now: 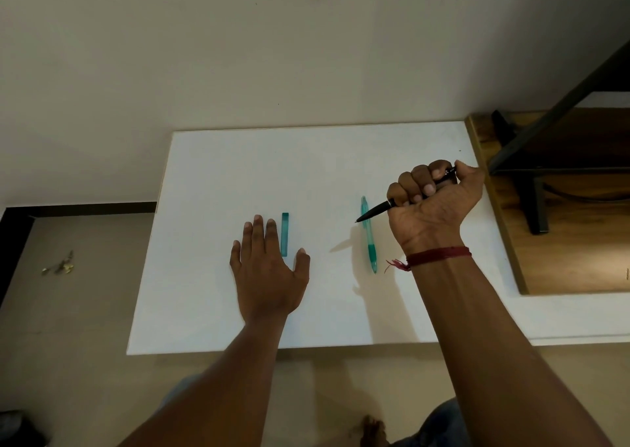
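My right hand (433,204) grips a black pen (375,212) in a fist above the white table (211,180), its tip pointing left and down. Just under that tip lies a teal translucent pen (370,245), lengthwise on the table. My left hand (267,269) rests flat on the table with fingers straight. A small teal rectangular bar (285,234) lies beside the left index finger, between finger and thumb, apparently untouched. A red thread band (439,255) circles my right wrist.
A wooden surface (579,249) with a dark metal frame (531,160) stands to the right of the table. The wall runs behind the table's far edge. Small bits of debris (61,265) lie on the floor at the left.
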